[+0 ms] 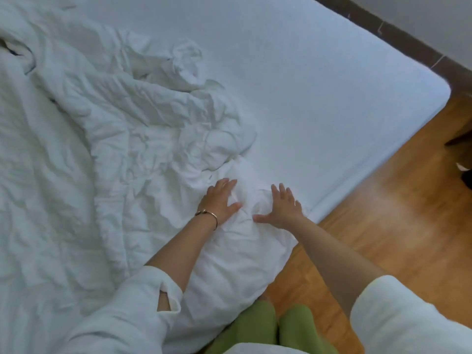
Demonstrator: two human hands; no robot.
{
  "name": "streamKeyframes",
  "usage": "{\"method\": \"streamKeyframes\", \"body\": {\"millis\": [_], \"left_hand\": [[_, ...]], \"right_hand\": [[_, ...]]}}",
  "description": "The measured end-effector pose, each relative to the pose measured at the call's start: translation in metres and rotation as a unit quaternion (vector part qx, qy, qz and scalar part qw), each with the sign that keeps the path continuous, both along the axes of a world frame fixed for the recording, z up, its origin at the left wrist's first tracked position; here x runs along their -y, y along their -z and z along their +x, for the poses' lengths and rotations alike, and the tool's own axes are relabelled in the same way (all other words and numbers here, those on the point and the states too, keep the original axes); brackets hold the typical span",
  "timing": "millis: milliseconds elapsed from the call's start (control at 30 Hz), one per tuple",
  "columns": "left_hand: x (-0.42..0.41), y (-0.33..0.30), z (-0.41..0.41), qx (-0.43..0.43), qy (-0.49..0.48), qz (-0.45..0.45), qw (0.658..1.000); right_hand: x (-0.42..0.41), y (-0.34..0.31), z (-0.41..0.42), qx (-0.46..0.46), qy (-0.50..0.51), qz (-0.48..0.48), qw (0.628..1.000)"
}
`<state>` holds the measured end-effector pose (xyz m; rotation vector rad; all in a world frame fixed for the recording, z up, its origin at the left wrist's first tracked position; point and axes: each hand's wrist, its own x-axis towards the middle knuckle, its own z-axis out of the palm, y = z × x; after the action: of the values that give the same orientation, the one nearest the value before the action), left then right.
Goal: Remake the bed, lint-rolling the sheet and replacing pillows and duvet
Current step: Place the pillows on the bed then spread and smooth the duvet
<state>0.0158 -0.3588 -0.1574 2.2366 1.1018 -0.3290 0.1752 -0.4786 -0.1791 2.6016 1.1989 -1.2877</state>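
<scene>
A crumpled white duvet [102,149] covers the left half of the bed and hangs over the near edge by my legs. The bare white sheet [319,85] stretches flat over the right half of the mattress. My left hand [221,200], with a thin bangle at the wrist, lies flat with straight fingers on the duvet's bunched edge. My right hand [281,208] presses on the same edge a little to the right, fingers spread. No pillows or lint roller are in view.
Wooden floor [396,213] runs along the bed's right side. A dark headboard or skirting strip [398,34] borders the far edge, with a pale wall behind it. A dark object [462,159] sits on the floor at the right edge of view.
</scene>
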Motion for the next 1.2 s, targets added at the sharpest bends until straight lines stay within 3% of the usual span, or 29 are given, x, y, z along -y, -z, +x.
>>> {"method": "streamKeyframes", "body": {"millis": [167,333,500,567,700,800,867,1033,1200], "left_hand": [[-0.008,0.013,0.023,-0.155,0.060,-0.024,0.986],[-0.015,-0.003,0.072,-0.249,0.133,0.055,0.958],[-0.024,-0.021,0.151,-0.247,0.135,-0.006,0.960],[-0.015,-0.027,0.209,-0.218,0.116,0.012,0.969],[0.011,-0.057,0.348,-0.070,0.056,0.045,0.995],[0.035,-0.076,0.439,-0.018,0.087,0.043,0.995],[0.048,-0.082,0.482,-0.027,0.095,0.056,0.994],[0.034,-0.093,0.533,-0.074,0.154,0.114,0.979],[-0.019,-0.074,0.559,-0.164,0.191,0.038,0.967]], "right_hand": [[-0.006,0.027,0.017,-0.053,0.072,-0.031,0.996],[0.006,0.032,0.048,-0.057,0.024,-0.006,0.998],[0.041,-0.007,0.180,-0.036,0.119,0.083,0.989],[0.057,-0.033,0.254,-0.004,0.140,0.132,0.981],[0.104,-0.087,0.389,0.055,0.187,0.202,0.960],[0.127,-0.113,0.452,0.125,0.166,0.199,0.958],[0.126,-0.119,0.468,0.148,0.110,0.204,0.962],[0.105,-0.108,0.493,0.082,0.092,0.212,0.969],[0.088,-0.083,0.523,0.145,0.024,0.181,0.972]]}}
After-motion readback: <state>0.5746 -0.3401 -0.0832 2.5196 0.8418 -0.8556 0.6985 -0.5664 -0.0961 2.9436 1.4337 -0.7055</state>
